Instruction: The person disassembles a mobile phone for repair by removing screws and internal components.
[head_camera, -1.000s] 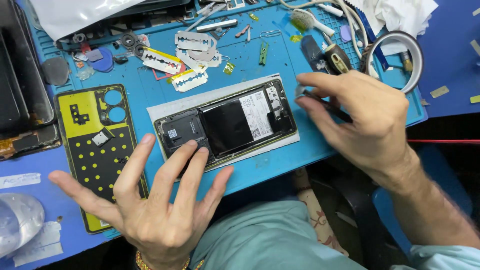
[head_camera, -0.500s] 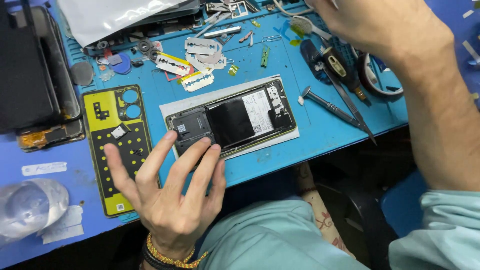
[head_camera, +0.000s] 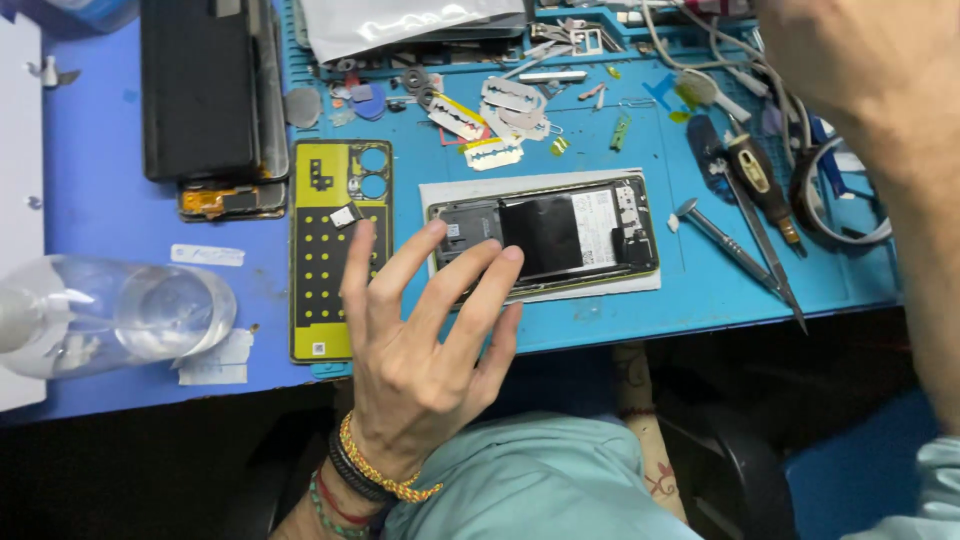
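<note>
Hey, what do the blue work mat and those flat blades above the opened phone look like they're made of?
Work mat: probably silicone or rubber, matte blue with moulded compartments along the far edge. Razor blades: thin bare metal, silvery, each with a cut-out slot down the middle; one has a yellow strip, likely a paper wrapper.

razor blades (head_camera: 497, 152), screwdriver (head_camera: 765, 187) — clear bottle (head_camera: 110, 315)

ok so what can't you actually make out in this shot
- Right hand, head view: fingers cut off by the top edge, so what it touches or holds is unknown.
- Opened phone: its left end is covered by the left hand, whose fingers are spread.
- Black case: cut off by the top edge.
- Small parts near the razor blades: too small to identify.
</note>
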